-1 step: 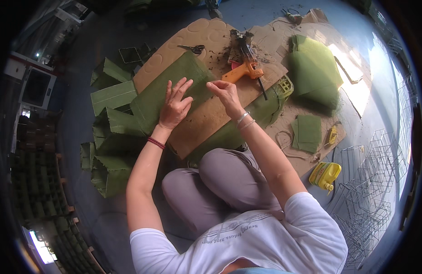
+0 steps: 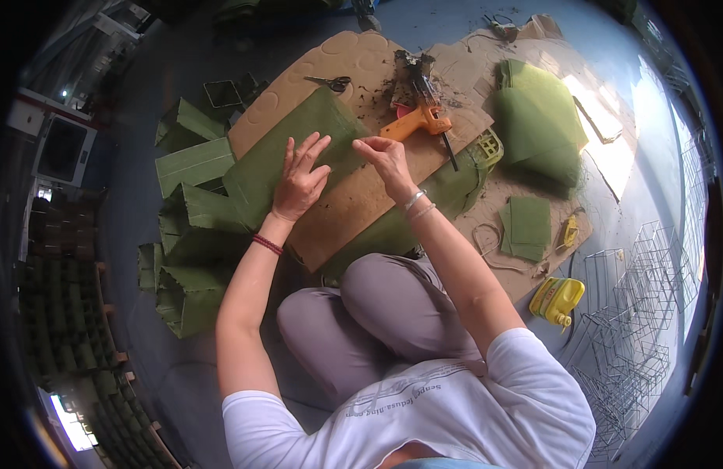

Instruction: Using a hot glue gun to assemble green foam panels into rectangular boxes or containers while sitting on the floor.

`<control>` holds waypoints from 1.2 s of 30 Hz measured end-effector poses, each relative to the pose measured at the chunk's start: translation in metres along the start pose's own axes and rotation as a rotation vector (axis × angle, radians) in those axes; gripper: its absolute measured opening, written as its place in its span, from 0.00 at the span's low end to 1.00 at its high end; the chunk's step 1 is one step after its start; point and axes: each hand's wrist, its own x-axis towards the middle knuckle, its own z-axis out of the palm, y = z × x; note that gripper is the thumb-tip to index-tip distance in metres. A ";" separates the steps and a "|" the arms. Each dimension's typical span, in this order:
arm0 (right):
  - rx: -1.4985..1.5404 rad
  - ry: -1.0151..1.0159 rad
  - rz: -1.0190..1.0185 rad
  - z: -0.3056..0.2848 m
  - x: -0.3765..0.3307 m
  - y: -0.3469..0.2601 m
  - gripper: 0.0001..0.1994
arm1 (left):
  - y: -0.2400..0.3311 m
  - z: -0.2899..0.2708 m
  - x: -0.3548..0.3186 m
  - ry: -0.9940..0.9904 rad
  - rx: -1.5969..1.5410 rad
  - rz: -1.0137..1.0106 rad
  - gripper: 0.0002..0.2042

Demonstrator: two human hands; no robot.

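Observation:
A green fabric-like sheet (image 2: 256, 176) lies slantwise on brown cardboard (image 2: 338, 227) in front of my knees. Above its middle, my left hand (image 2: 300, 180) is open, its fingers spread and slightly bent. My right hand (image 2: 386, 160) is closed in a pinch by the sheet's right edge. Whatever its fingertips hold, if anything, is too small to make out. Just beyond the right hand rests an orange glue gun (image 2: 415, 123), its dark front end smeared with residue. A pair of dark scissors (image 2: 330, 83) lies past the sheet's far edge.
Folded green fabric boxes (image 2: 201, 215) stand at the left. To the right are a stack of green sheets (image 2: 537, 125), smaller green squares (image 2: 526, 227), a yellow bottle (image 2: 557, 299) and wire frames (image 2: 623, 344). Another green piece (image 2: 447, 195) with a plastic grid lies near my knees.

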 end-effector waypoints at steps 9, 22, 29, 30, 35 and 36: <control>0.013 0.090 -0.083 0.007 0.009 0.020 0.09 | 0.000 0.003 0.000 0.001 0.028 -0.008 0.02; 0.028 0.188 -0.185 0.018 0.013 0.033 0.07 | 0.000 0.009 -0.004 0.029 0.187 0.045 0.04; 0.181 0.163 -0.095 0.021 0.009 0.028 0.10 | -0.004 0.012 -0.007 0.041 0.194 0.011 0.03; 0.184 0.164 -0.097 0.019 0.007 0.029 0.10 | -0.001 0.013 -0.005 0.041 0.189 0.012 0.04; 0.094 0.050 0.009 0.029 0.003 0.022 0.09 | -0.003 0.012 -0.013 0.049 0.184 -0.019 0.04; 0.099 0.051 0.009 0.027 0.003 0.023 0.09 | -0.001 0.014 -0.011 0.051 0.195 -0.009 0.04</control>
